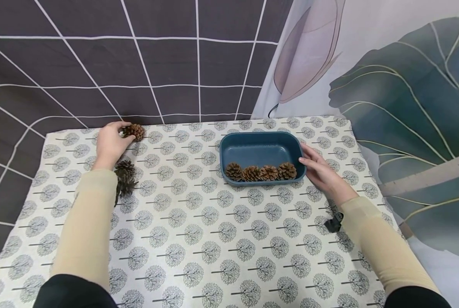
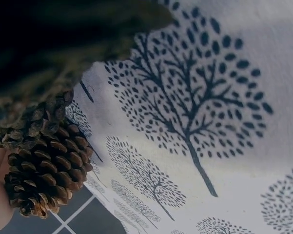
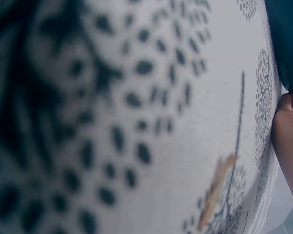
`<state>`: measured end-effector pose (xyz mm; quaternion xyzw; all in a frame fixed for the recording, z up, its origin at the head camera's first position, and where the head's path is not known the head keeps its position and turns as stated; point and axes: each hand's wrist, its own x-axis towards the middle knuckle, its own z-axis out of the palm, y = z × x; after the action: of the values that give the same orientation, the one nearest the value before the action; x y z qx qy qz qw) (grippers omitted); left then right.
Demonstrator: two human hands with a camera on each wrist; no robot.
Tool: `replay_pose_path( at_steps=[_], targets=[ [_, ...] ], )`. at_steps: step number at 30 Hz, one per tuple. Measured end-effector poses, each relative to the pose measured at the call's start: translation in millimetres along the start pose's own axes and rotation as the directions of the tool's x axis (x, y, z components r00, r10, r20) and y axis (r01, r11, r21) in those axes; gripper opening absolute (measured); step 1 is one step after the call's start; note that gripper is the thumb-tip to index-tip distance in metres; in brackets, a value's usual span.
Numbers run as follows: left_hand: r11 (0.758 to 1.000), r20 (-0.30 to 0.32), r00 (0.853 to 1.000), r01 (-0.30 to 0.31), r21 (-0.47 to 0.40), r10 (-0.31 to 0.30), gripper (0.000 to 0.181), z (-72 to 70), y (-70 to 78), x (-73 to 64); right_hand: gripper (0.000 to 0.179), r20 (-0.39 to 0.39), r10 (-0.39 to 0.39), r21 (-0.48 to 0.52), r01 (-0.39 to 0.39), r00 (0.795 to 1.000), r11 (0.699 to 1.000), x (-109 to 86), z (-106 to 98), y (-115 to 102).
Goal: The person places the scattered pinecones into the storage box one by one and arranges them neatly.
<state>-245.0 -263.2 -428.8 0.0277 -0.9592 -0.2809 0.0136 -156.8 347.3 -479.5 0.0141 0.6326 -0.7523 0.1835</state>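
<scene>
At the far left of the table, my left hand (image 1: 111,144) pinches a brown pine cone (image 1: 136,132) between thumb and fingers. Darker pine cones (image 1: 126,182) lie beside the left forearm, which partly hides them. Very near the left wrist camera, a dark blurred cone (image 2: 63,44) overlaps the view, and the held cone shows below it. A blue rectangular tub (image 1: 260,184) stands right of centre, with several brown pine cones (image 1: 269,173) in a row along its near side. My right hand (image 1: 321,171) holds the tub's right end, thumb at the rim.
The table has a white cloth (image 1: 183,265) printed with grey trees. Behind it hangs a dark curtain with white grid lines (image 1: 167,64); at the right hangs a leaf-patterned one (image 1: 398,111). A small brown sliver (image 3: 217,192) lies on the cloth near the right wrist.
</scene>
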Motion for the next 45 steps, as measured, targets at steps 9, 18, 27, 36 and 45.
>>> replay_pose_path(
  at_steps=[9,18,27,36,45],
  targets=[
    [0.999,-0.034,0.998,-0.049,-0.012,0.048,0.047,-0.8,10.6,-8.1,0.072,0.002,-0.001,0.010,0.001,1.000,1.000,-0.8,0,0],
    [0.992,-0.017,0.993,-0.118,-0.042,0.117,0.047,0.2,36.6,-18.3,0.070,0.007,-0.023,0.028,0.023,1.000,0.999,-2.4,-1,0],
    [0.971,-0.008,0.978,-0.207,-0.123,0.208,0.046,10.0,70.2,-27.6,0.069,0.030,-0.049,0.057,0.048,0.998,0.997,-0.9,-1,2],
    [0.934,-0.009,0.950,-0.310,-0.179,0.313,0.046,27.1,110.5,-34.0,0.067,0.022,-0.030,0.029,0.029,0.999,0.999,-1.8,-2,2],
    [0.896,0.063,0.919,-0.363,-0.256,0.390,0.046,49.7,156.8,-42.6,0.068,0.014,-0.030,0.030,0.030,0.999,0.999,-0.1,-1,2]
  ],
)
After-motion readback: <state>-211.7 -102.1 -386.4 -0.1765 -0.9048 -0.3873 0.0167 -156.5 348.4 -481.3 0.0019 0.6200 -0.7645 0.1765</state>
